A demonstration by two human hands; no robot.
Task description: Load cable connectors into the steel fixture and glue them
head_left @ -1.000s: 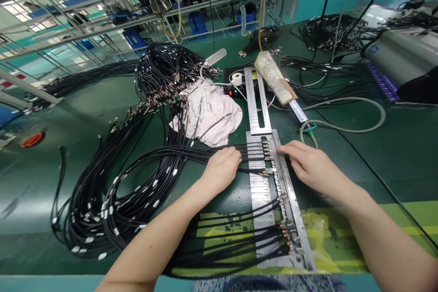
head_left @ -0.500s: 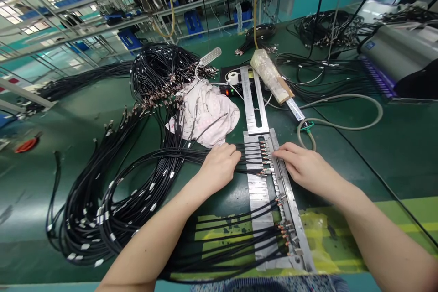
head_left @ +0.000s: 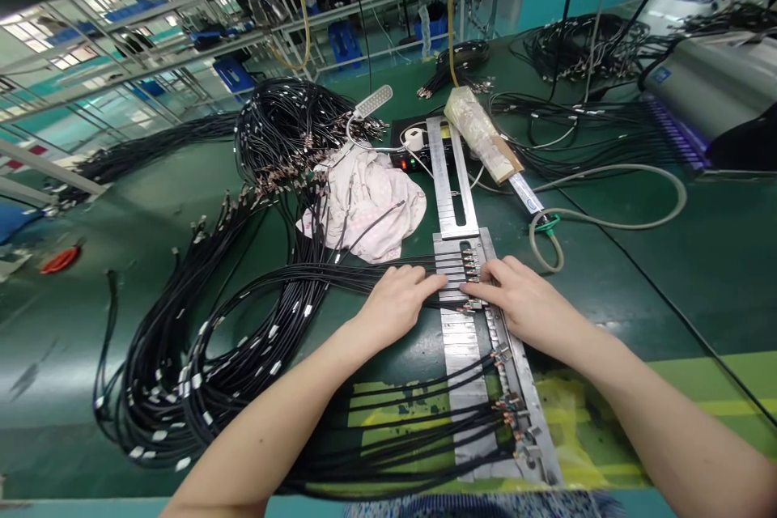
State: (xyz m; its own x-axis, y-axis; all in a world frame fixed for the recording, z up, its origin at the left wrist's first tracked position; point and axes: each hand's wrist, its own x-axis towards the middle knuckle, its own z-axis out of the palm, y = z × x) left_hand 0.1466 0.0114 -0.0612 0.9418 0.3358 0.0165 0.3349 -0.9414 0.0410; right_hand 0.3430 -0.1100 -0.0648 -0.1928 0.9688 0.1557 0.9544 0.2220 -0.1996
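Fingers of the left hand (head_left: 394,306) lie flat and slightly spread on a row of black coaxial cables (head_left: 358,278), closed around nothing. The right hand (head_left: 528,309) reaches across with its fingers extended the same way, the tips over metal connectors (head_left: 469,265) seated in a slotted steel jig (head_left: 461,348), almost meeting the left fingertips. Lower on the jig, more cables (head_left: 418,421) end in copper-coloured connectors. Left of the hands, a large heap of black cables (head_left: 163,388) lies on the green surface (head_left: 685,283), near a crumpled pink cloth (head_left: 364,202). Farther up are a gooseneck LED lamp (head_left: 373,101), a second steel bar (head_left: 449,178) and a grey machine (head_left: 716,89), with metal shelving (head_left: 151,40) beyond.
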